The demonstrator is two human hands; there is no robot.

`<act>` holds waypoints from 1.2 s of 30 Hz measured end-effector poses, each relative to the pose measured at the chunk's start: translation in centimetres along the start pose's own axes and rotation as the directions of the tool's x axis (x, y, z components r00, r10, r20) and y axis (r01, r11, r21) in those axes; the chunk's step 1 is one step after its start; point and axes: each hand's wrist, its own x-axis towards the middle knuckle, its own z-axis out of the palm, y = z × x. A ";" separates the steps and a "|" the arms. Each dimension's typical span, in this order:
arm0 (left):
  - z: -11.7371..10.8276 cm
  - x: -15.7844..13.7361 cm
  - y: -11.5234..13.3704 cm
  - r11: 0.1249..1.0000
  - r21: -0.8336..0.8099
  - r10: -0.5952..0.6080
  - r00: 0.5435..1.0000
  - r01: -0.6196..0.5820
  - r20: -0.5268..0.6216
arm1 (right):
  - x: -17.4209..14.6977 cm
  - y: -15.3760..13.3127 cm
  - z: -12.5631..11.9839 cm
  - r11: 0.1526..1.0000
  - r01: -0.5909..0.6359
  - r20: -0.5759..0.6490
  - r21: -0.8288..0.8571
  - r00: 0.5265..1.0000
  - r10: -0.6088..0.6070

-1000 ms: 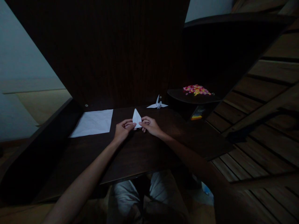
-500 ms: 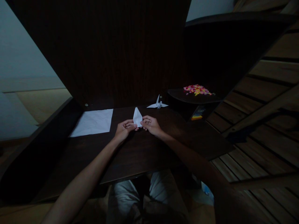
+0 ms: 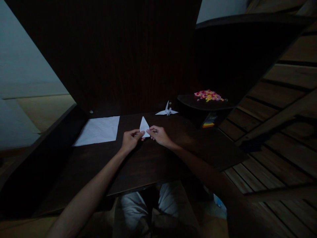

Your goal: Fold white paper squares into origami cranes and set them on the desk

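Note:
A small white folded paper [image 3: 144, 126], kite-shaped with its point away from me, is held up just over the dark desk. My left hand [image 3: 130, 139] pinches its lower left side, thumb on the front face. On the lower right side, my right hand [image 3: 159, 135] grips it the same way, with the thumb on the front and the fingers curled behind. Behind my right hand, near the back panel, a finished-looking white paper crane [image 3: 168, 111] rests on the desk with its wings spread.
White paper sheets [image 3: 99, 130] lie on the desk [image 3: 148, 168] at the left. A small raised shelf [image 3: 188, 99] at the right bears a heap of pink, red and yellow pieces [image 3: 209, 95]. Beneath it is a box with a yellow edge [image 3: 208, 125]. A dark panel [image 3: 123, 56] rises behind.
The folded paper has come slightly down and left in both hands. The right thumb has slid inward over its front face. The crane and sheets stay put.

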 end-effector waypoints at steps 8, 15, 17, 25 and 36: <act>0.0 0.1 0.1 0.997 -0.072 0.004 0.999 -0.002 0.036 | 0.2 -0.2 0.0 0.986 -0.079 0.065 0.148 0.995 0.070; -0.1 0.0 0.6 0.997 0.072 0.007 1.000 -0.005 -0.031 | -0.2 -0.4 0.2 0.999 -0.023 -0.012 -0.023 1.000 0.022; -0.1 -0.1 0.7 0.992 0.124 0.031 0.998 -0.024 -0.052 | -0.4 -0.4 0.1 0.991 0.029 -0.035 -0.131 0.999 -0.034; -0.1 0.0 0.3 0.962 0.261 0.084 0.996 -0.079 -0.009 | -0.4 -0.6 0.1 0.943 0.093 -0.049 -0.320 0.992 -0.114; -0.1 0.1 0.7 0.986 0.157 0.058 0.998 -0.062 0.027 | -0.2 -0.4 0.2 0.998 -0.026 -0.028 -0.050 0.999 0.025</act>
